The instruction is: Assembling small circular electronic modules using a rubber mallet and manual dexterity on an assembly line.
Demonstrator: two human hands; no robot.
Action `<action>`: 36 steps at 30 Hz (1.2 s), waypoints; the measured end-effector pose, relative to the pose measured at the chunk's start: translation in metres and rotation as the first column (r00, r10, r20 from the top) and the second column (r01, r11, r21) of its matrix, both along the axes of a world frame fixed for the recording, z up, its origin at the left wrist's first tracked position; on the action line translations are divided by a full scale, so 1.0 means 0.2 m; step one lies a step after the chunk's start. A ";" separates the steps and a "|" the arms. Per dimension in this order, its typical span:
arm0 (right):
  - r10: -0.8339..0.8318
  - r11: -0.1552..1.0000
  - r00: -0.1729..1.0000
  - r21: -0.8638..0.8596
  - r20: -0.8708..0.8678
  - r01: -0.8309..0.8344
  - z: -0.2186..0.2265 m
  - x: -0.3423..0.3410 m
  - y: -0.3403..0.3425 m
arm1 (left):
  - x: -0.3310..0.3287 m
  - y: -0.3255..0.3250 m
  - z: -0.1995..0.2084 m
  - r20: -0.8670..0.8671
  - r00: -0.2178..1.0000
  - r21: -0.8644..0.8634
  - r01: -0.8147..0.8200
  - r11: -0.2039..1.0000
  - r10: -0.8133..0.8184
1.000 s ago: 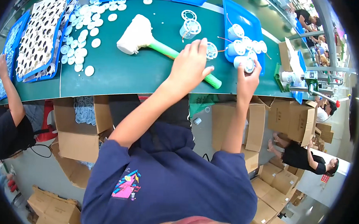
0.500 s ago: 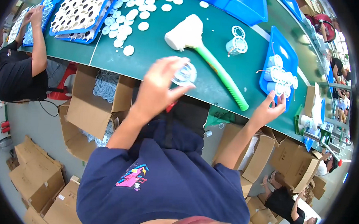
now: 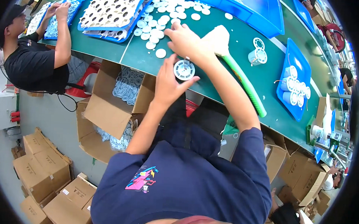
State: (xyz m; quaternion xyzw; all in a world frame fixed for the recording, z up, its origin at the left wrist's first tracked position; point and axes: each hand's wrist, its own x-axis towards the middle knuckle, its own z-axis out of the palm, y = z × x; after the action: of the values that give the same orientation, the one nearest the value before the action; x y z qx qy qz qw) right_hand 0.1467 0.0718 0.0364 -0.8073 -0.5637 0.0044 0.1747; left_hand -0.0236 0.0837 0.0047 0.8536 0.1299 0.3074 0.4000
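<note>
My left hand (image 3: 168, 82) is closed around a round, clear-white plastic housing (image 3: 184, 69) with a slotted, spoked face, held up over the table's near edge. My right hand (image 3: 187, 41) reaches across to the far left, its fingers apart at the edge of a spread of flat white discs (image 3: 161, 53). Its fingertips are beside one white disc (image 3: 175, 21); no disc shows lifted in them. Just right of that hand lies a mallet with a white-wrapped head (image 3: 219, 39) and a green handle (image 3: 248, 91); my right forearm passes close to it.
Another white housing (image 3: 257, 57) stands beyond the mallet, a slotted ring (image 3: 258, 43) beside it. A blue tray (image 3: 299, 113) at right holds several white housings. A large blue bin (image 3: 247, 17) and stacked blue trays (image 3: 118, 36) line the far side. A co-worker (image 3: 37, 59) sits at left.
My right hand has left the blue tray's side and swung left to the white discs. My left hand keeps the housing, its slotted face now turned up. The view has shifted slightly.
</note>
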 end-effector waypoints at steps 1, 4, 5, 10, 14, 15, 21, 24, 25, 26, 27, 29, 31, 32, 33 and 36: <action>-0.022 0.996 1.000 0.090 0.008 0.021 -0.05 0.01 0.03 | -0.01 -0.01 0.02 -0.018 1.000 -0.010 -0.014 1.000 0.014; -0.021 0.988 1.000 0.151 -0.010 0.022 -0.08 0.07 0.07 | -0.06 -0.01 -0.03 0.114 0.990 -0.122 0.091 0.988 -0.078; -0.067 0.982 0.996 0.175 -0.051 0.075 -0.08 0.07 0.06 | -0.08 0.00 -0.04 0.099 0.989 -0.156 0.123 0.980 -0.108; -0.106 0.827 0.969 0.521 -0.224 0.210 0.04 0.05 -0.10 | -0.05 -0.08 0.00 0.003 1.000 -0.201 -0.016 0.980 0.017; -0.074 0.762 0.701 0.413 -0.710 0.499 0.20 -0.12 -0.43 | -0.06 -0.04 -0.07 0.300 0.954 -0.184 0.043 0.982 0.015; -0.069 0.747 0.660 0.400 -0.748 0.532 0.21 -0.14 -0.51 | -0.06 -0.02 -0.07 0.279 0.958 -0.144 0.108 0.984 -0.064; -0.073 0.743 0.483 0.276 -0.872 0.610 0.07 -0.28 -0.79 | -0.07 0.07 0.02 0.127 0.965 0.091 0.221 0.971 -0.231; -0.042 0.720 0.414 0.260 -0.909 0.644 0.03 -0.33 -0.83 | -0.05 0.12 0.07 0.071 0.959 0.188 0.258 0.948 -0.275; -0.033 0.715 0.421 0.272 -0.907 0.644 0.02 -0.34 -0.83 | -0.05 0.13 0.09 0.033 0.953 0.241 0.283 0.928 -0.300; -0.025 0.711 0.427 0.284 -0.904 0.644 0.02 -0.36 -0.83 | -0.05 0.13 0.11 -0.006 0.947 0.293 0.309 0.905 -0.321; -0.026 0.709 0.426 0.284 -0.904 0.645 0.02 -0.37 -0.82 | -0.05 0.14 0.12 -0.007 0.946 0.293 0.311 0.904 -0.323; 0.004 0.679 0.446 0.330 -0.895 0.655 0.03 -0.40 -0.80 | -0.05 0.14 0.14 -0.076 0.932 0.320 0.360 0.876 -0.355; 0.008 0.686 0.466 0.344 -0.885 0.641 0.05 -0.43 -0.79 | -0.05 0.14 0.12 -0.071 0.934 0.295 0.354 0.887 -0.349; 0.010 0.692 0.487 0.357 -0.874 0.627 0.07 -0.45 -0.78 | -0.05 0.14 0.11 -0.065 0.936 0.269 0.350 0.897 -0.346; 0.028 0.673 0.491 0.379 -0.871 0.635 0.09 -0.47 -0.76 | -0.04 0.13 0.10 -0.065 0.935 0.269 0.352 0.896 -0.348; 0.010 0.745 0.663 0.448 -0.749 0.494 0.13 -0.47 -0.70 | -0.05 0.08 0.09 -0.029 0.954 0.007 0.300 0.954 -0.300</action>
State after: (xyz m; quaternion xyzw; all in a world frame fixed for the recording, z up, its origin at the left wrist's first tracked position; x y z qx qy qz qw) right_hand 0.0524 -0.0679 0.0615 -0.7083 -0.2992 0.1052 0.6307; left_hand -0.0333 0.1005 0.0232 0.8700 0.0027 0.2319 0.4352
